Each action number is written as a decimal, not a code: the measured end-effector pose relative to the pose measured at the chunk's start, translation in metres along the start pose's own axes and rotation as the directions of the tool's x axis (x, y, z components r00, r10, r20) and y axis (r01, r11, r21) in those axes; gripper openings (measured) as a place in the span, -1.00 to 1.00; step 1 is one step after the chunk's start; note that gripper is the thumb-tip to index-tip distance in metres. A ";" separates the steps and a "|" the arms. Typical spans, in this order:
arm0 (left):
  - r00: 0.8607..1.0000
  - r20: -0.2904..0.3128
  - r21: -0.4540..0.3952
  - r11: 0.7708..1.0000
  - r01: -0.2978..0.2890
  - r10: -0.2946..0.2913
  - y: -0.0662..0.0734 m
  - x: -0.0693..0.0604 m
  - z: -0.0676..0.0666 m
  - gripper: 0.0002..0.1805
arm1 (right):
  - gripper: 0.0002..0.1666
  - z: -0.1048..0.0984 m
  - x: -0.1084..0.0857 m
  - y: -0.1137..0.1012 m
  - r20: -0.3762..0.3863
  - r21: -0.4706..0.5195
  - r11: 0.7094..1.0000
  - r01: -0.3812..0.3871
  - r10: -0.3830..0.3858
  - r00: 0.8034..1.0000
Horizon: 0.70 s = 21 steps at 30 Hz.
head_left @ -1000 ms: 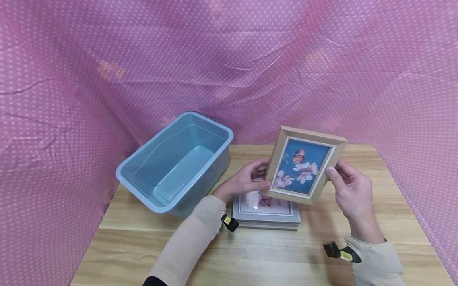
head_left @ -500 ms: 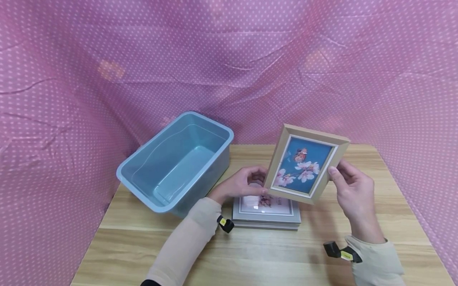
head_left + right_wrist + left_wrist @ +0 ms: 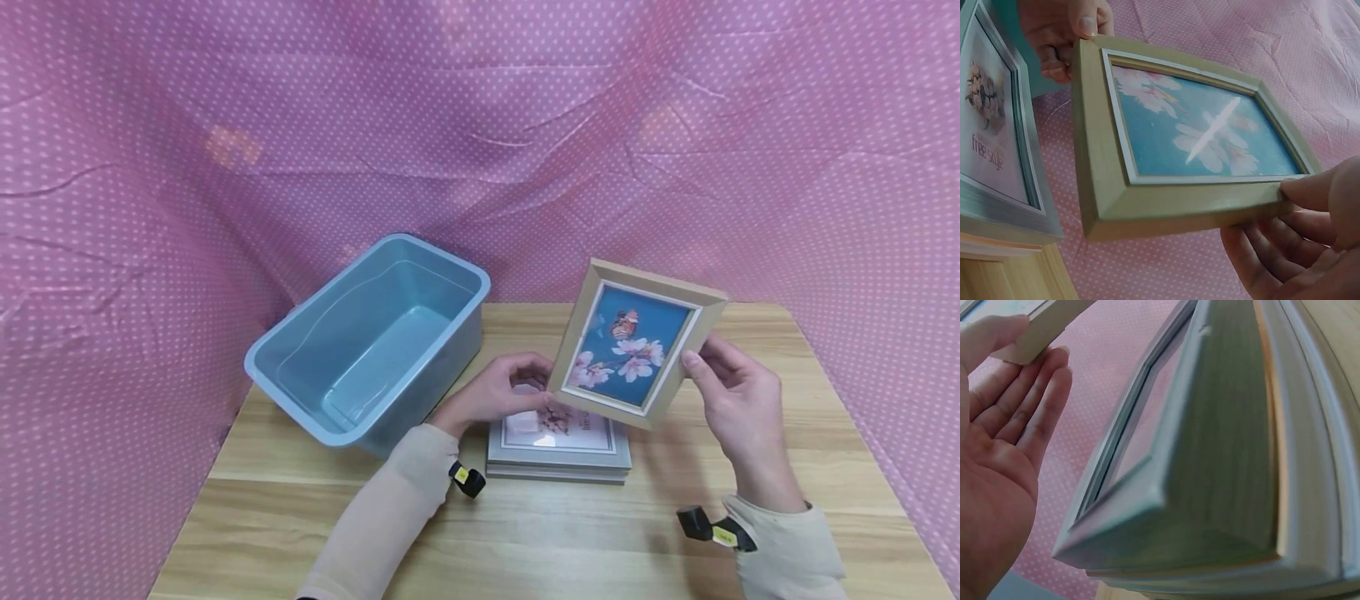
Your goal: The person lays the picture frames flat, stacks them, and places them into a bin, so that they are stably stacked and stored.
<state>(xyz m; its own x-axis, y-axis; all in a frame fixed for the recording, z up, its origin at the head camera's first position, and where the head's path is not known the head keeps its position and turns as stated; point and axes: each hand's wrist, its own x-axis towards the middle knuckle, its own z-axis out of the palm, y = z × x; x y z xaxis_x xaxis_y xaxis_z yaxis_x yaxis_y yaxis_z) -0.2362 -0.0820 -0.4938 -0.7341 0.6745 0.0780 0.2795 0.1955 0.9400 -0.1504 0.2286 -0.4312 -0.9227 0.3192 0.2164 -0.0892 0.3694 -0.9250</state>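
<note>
A picture frame (image 3: 637,354) with a tan border and a blue print of pink blossoms and a butterfly is held up, tilted, above the table. My right hand (image 3: 742,404) grips its right edge, thumb on the front and fingers behind. At its lower left corner my left hand (image 3: 498,387) pinches lightly, with the thumb (image 3: 1087,25) on the front and the fingers (image 3: 1047,381) behind, fairly straight. Below lies a stack of silvery-grey picture frames (image 3: 558,461); the top one shows a flower print, partly covered by the held frame.
A blue plastic bin (image 3: 367,358) stands at the left of the wooden table (image 3: 540,537), its inside visible down to the bottom. A pink dotted cloth (image 3: 480,125) hangs behind and at both sides.
The tan frame rises slightly, shifts right, then comes back a little left. My left hand slides a little left and down toward the frame's lower corner. The bin and stack stay put.
</note>
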 end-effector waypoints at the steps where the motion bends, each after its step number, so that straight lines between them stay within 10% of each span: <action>1: 1.000 -0.015 -0.001 1.000 0.000 0.000 -0.001 -0.001 0.000 -0.53 | -0.53 -0.001 0.000 0.000 0.005 0.002 1.000 0.003 -0.003 1.000; 8: 0.993 -0.121 -0.014 1.000 -0.008 0.007 -0.007 -0.013 -0.003 -0.52 | -0.50 -0.005 0.001 -0.003 -0.014 0.173 0.985 0.003 -0.001 1.000; 21: 0.955 -0.294 -0.152 0.984 -0.089 0.041 -0.017 -0.026 -0.006 -0.47 | -0.51 0.001 -0.002 -0.006 -0.084 0.522 0.850 0.074 -0.035 0.996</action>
<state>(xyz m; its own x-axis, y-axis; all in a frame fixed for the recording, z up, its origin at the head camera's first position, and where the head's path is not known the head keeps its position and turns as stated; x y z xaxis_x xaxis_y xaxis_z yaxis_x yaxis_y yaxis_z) -0.2255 -0.1071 -0.5098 -0.8714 0.4430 0.2109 0.2464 0.0235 0.9689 -0.1485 0.2253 -0.4262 -0.8842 0.3781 0.2742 -0.3399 -0.1184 -0.9330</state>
